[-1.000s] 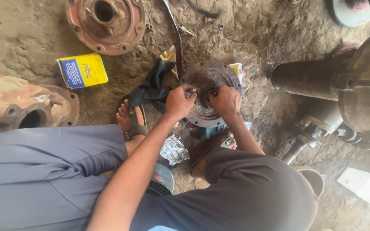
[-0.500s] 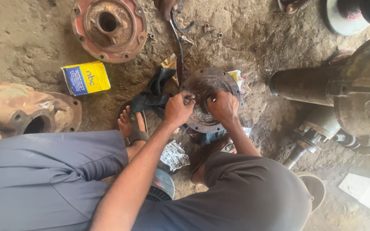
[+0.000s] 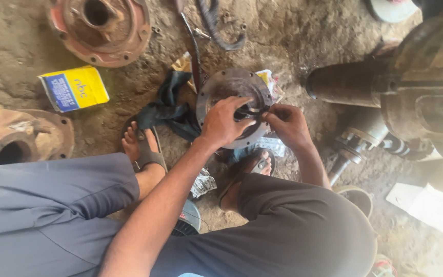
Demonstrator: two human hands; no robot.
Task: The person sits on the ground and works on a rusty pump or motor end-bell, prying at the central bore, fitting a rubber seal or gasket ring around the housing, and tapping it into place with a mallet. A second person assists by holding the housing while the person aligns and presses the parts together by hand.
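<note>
Bare, lumpy dirt ground (image 3: pixel 293 36) fills the scene, grey-brown and stained. At the right edge lies a big rusty axle housing (image 3: pixel 411 77) with a thinner shaft (image 3: pixel 360 138) below it. A reddish wheel hub (image 3: pixel 101 28) sits at the top left, and another rusted casting (image 3: pixel 16 141) lies at the left edge. The squatting person's grey trousers (image 3: pixel 52 215) cover the lower frame, sandalled feet showing beneath the arms. Between the feet rests the round grey flanged hub (image 3: pixel 232 92), partly on a dark rag (image 3: pixel 170 105). A yellow and blue rectangular box (image 3: pixel 74 88) lies flat left of the rag, label side up. The left hand (image 3: pixel 224 120) spreads over the hub's centre, fingers curled on a dark ring (image 3: pixel 252 110). The right hand (image 3: pixel 288 123) pinches the same ring from the right.
</note>
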